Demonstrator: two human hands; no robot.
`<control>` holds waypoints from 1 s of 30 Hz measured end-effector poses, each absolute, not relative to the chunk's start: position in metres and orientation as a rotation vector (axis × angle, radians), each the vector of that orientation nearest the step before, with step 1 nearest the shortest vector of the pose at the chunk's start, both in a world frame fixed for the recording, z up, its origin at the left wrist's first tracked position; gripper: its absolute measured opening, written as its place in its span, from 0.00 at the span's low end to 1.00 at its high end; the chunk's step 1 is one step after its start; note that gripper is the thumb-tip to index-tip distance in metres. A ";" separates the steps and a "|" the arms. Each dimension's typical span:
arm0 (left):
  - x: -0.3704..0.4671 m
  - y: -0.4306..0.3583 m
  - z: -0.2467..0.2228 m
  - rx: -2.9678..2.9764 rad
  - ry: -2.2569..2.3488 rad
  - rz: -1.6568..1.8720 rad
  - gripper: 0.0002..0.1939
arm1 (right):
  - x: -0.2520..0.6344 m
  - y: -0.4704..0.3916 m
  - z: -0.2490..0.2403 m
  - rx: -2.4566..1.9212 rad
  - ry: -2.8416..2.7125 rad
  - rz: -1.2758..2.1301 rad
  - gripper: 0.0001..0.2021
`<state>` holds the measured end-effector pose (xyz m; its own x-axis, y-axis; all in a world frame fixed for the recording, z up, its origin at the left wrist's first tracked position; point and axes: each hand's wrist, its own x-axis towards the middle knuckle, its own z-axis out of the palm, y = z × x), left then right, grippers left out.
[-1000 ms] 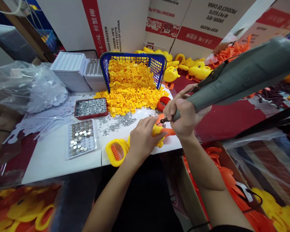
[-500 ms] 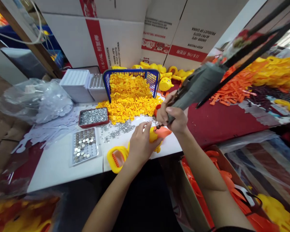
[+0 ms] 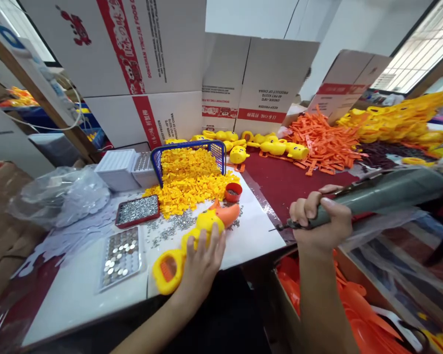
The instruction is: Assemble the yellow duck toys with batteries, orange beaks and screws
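Left hand [image 3: 203, 258] grasps yellow duck toy [image 3: 208, 220] by white board's [image 3: 256, 231] front edge, overhang unclear; right hand [image 3: 323, 221] grips electric screwdriver [image 3: 384, 196], bare surface between.

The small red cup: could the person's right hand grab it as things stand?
Probably not without letting go: the right hand is wrapped around a grey tool, though nothing seems to block its way to the red cup.
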<state>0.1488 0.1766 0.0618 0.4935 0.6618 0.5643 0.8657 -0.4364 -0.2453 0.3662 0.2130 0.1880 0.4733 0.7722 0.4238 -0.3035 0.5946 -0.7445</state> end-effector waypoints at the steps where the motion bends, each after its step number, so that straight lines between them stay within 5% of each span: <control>1: 0.153 0.173 0.054 -2.282 -1.194 -0.570 0.20 | 0.367 0.210 0.186 -0.638 -0.852 0.721 0.07; 9: 0.127 0.177 0.060 -2.427 -1.179 -1.104 0.13 | 0.362 0.205 0.174 -0.649 -0.867 0.783 0.05; 13: 0.075 0.223 0.076 -2.486 -1.821 -0.910 0.13 | 0.358 0.210 0.171 -0.637 -0.896 0.801 0.06; 20: 0.045 0.279 0.074 -2.715 -1.910 -0.617 0.03 | 0.341 0.216 0.167 -0.619 -0.935 0.878 0.06; 30: 0.037 0.261 0.085 -2.604 -1.948 -0.929 0.07 | 0.334 0.220 0.180 -0.651 -0.936 0.868 0.05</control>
<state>0.0366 0.2614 0.0847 0.1972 0.9397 0.2796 0.8088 -0.3171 0.4953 0.3336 0.2204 0.1803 0.3151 0.8563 0.4092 -0.3440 0.5049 -0.7916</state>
